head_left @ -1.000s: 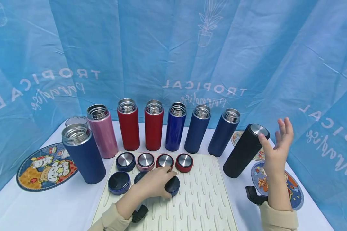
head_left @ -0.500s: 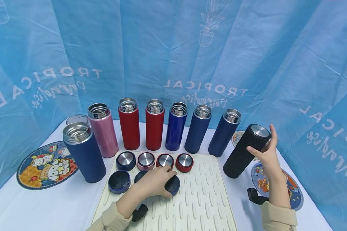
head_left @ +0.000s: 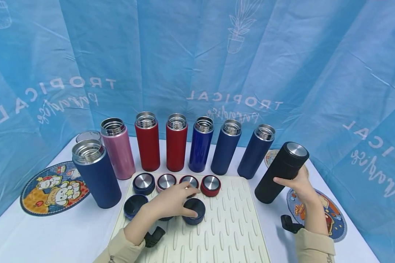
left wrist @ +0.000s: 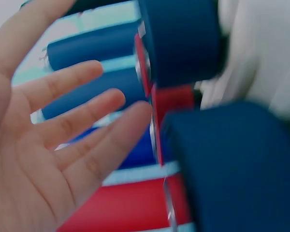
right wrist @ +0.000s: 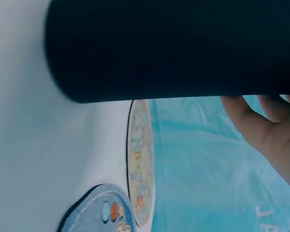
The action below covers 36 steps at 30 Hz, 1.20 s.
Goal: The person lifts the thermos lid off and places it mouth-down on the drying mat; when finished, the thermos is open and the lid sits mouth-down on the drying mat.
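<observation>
My left hand point(head_left: 171, 201) hovers over the pale mat with its fingers spread, partly above a dark blue lid point(head_left: 195, 212). In the left wrist view the fingers look relaxed and hold nothing, beside two blurred blue lids. On the right, my right hand point(head_left: 299, 184) grips a black thermos bottle point(head_left: 276, 175), thumb across the front and fingers behind. That bottle carries a black lid with a silver top and stands on the table. In the right wrist view, fingertips meet the bottle's lower edge point(right wrist: 183, 58).
Open thermos bottles stand in an arc behind the mat point(head_left: 230, 219): a pink one point(head_left: 120, 157), red ones point(head_left: 148, 149) and several blue ones point(head_left: 228, 149). More lids lie on the mat, including a red-rimmed one point(head_left: 211, 185). Round patterned mats point(head_left: 56, 188) lie at both sides.
My right hand has come down from beside the black thermos bottle's top and taken hold of its body. My left hand has lifted slightly off the dark blue lid and shifted left.
</observation>
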Motion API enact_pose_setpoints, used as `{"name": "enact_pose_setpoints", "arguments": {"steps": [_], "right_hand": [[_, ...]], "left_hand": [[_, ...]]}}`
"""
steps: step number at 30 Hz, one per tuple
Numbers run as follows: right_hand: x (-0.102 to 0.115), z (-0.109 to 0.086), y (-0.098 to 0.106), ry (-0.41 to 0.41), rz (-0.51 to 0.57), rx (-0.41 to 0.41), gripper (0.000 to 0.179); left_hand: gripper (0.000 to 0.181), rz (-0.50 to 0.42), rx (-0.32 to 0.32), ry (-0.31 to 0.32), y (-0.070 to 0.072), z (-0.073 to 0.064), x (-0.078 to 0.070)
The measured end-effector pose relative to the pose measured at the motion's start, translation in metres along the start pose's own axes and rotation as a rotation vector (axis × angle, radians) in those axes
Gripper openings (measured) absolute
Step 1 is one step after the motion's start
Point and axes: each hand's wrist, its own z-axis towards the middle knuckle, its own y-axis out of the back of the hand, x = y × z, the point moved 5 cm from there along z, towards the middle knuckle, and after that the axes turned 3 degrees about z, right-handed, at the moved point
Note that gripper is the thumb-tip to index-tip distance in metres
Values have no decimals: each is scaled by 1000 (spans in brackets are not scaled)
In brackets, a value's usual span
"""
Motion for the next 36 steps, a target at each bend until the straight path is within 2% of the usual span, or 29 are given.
{"name": "enact_pose_setpoints", "arguments": {"steps": [4, 7, 12, 18, 26, 32, 36], "right_hand": [[-4, -1, -2, -17, 15, -15, 76], [-4, -1, -5, -13, 27, -49, 77], [4, -1, -15, -4, -11, -93, 86], [33, 1, -36, 64, -13, -107, 85], [73, -2, -71, 133, -31, -53, 84], [88, -2, -96, 217, -38, 17, 84], [95, -3, -112, 293, -107, 54, 84]], "left_hand": [[58, -139, -37, 35, 14, -3, 11], [54, -213, -87, 22, 21, -6, 16], [52, -253, -156, -28, 30, -9, 22], [53, -326, -181, 12, 35, -10, 27], [51, -384, -219, 27, 41, -12, 33], [52, -396, -241, -1, 44, -14, 34], [54, -386, -278, -1, 48, -17, 35]]}}
